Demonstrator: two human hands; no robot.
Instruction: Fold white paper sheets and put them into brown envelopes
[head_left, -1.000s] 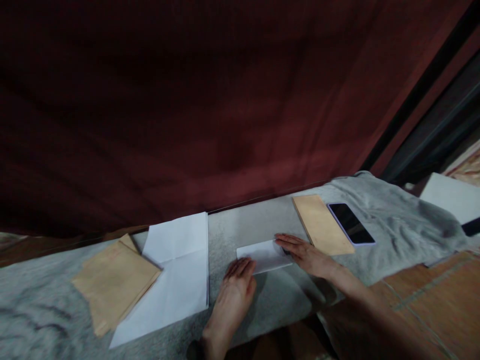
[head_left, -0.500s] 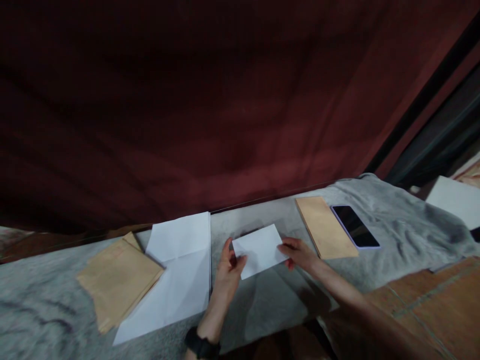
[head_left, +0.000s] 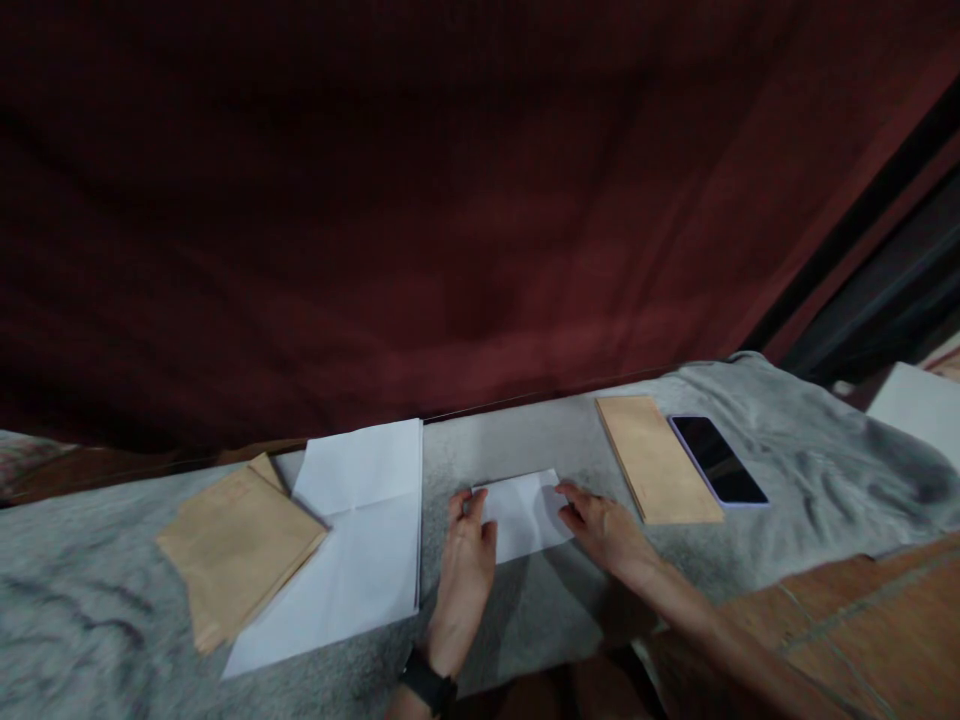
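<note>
A small folded sheet of white paper (head_left: 525,515) lies low over the grey cloth in front of me. My left hand (head_left: 466,555) grips its left edge, fingers near the far corner and thumb lower down. At the opposite side, my right hand (head_left: 604,530) has fingertips and thumb on the right edge. To the left is a stack of larger white sheets (head_left: 360,540) with a visible crease. Several brown paper envelopes (head_left: 240,540) partly cover that stack. A neat pile of brown envelopes (head_left: 660,460) sits to the right of my right hand.
A phone (head_left: 718,460) in a purple case lies beside the right pile. The grey cloth (head_left: 787,450) is rumpled toward the right. A dark red curtain (head_left: 480,220) hangs behind the surface. Brown floor tiles (head_left: 885,600) show at the lower right.
Both hands have brought the folded paper down and flatter against the cloth. My left fingers have moved farther over its left edge. The view has shifted slightly.
</note>
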